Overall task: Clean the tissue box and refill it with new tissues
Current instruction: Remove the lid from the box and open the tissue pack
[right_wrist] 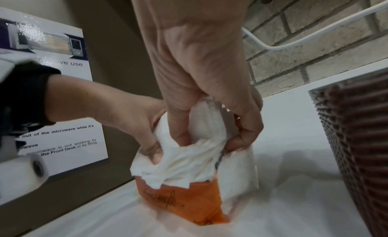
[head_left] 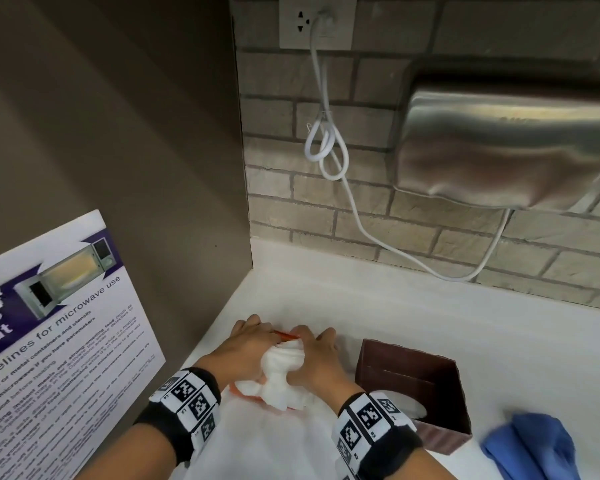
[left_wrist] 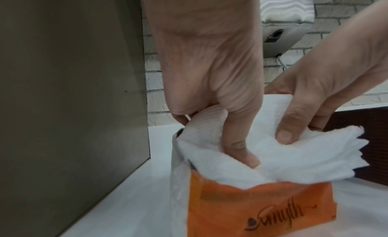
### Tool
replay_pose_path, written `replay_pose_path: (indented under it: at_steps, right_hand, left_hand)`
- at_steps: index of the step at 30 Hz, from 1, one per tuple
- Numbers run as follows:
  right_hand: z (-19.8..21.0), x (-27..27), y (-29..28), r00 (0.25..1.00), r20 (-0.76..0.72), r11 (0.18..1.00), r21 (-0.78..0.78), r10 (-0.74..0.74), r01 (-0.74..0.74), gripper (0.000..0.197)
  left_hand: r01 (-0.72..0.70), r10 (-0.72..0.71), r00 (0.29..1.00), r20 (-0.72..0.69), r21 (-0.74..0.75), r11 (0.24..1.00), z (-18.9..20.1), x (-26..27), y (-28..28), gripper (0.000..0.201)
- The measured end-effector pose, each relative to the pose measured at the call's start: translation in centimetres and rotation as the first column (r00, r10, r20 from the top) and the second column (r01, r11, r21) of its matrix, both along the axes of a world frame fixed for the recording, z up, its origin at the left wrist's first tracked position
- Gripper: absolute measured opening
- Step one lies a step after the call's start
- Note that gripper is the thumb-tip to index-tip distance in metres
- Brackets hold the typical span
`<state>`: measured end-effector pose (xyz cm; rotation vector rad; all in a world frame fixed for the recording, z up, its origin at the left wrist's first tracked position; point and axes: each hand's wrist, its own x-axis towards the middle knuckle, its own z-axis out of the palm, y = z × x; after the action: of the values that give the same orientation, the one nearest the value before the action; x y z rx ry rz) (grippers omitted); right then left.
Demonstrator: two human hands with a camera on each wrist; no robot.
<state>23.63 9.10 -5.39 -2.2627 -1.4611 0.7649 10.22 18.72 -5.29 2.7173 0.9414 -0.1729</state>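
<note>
A stack of white tissues [head_left: 280,374] sticks out of the top of an orange plastic pack [left_wrist: 252,210] standing on the white counter. My left hand [head_left: 255,342] grips the stack's left side, thumb [left_wrist: 241,151] pressed into the folds. My right hand [head_left: 314,358] pinches the right side, with its thumb [right_wrist: 178,134] in front and its fingers [right_wrist: 247,132] behind. The brown woven tissue box [head_left: 413,393] lies just right of my hands, with its open side up. Something white shows inside it. The lower part of the stack is hidden in the pack [right_wrist: 184,199].
A white plastic sheet [head_left: 257,445] lies under the pack. A blue cloth [head_left: 534,445] sits at the right front. A steel hand dryer [head_left: 499,143] hangs on the brick wall, its white cord [head_left: 361,230] drooping. A brown panel with a microwave poster [head_left: 66,323] stands close on the left.
</note>
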Motion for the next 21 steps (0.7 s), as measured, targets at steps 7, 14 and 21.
replay_pose_path:
  at_steps: [7,14,21]
  right_hand:
    - [0.6,-0.4,-0.5,0.996,0.049,0.997,0.001,0.075,-0.075,0.053]
    - [1.5,0.1,-1.0,0.993,0.063,0.994,0.036,0.104,-0.106,0.054]
    - [1.5,1.1,-1.5,0.997,-0.041,0.996,0.061,0.066,-0.064,0.056]
  left_hand:
    - [-0.075,0.089,0.993,0.075,-0.178,0.981,0.0,-1.2,0.5,0.068]
    - [-0.141,0.176,0.978,0.111,-0.271,0.952,0.9,-2.2,1.0,0.074]
    - [-0.177,0.281,0.933,0.224,-0.394,0.902,1.9,-3.2,1.1,0.057]
